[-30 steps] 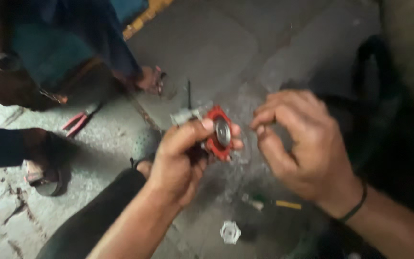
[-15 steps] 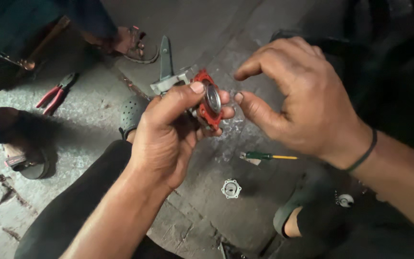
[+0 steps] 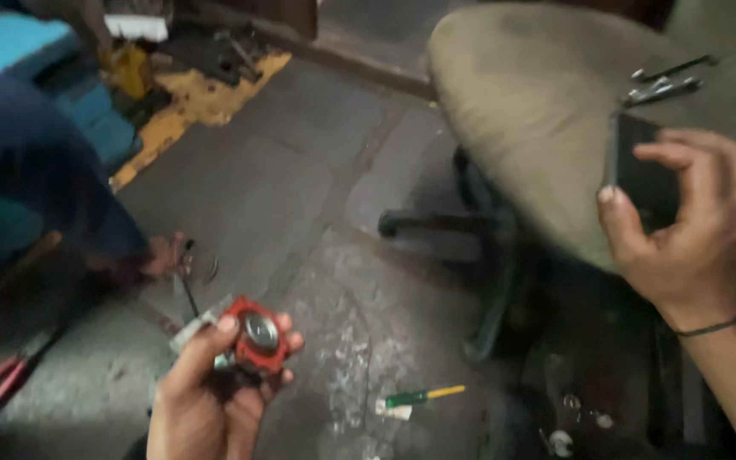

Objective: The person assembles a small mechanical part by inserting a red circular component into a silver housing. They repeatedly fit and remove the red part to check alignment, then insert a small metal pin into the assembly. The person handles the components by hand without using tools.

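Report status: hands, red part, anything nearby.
Left hand grips red part. Right hand up at dark slab on seat. Screwdriver on floor.

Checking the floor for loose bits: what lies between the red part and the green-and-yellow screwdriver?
In the head view, only bare, scuffed concrete floor lies between the red part and the screwdriver.

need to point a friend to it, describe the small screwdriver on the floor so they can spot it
Start at the padded chair and drop to the concrete floor by its dark base. The small screwdriver lies flat there, right of the left hand: the only thing with a green and yellow handle.
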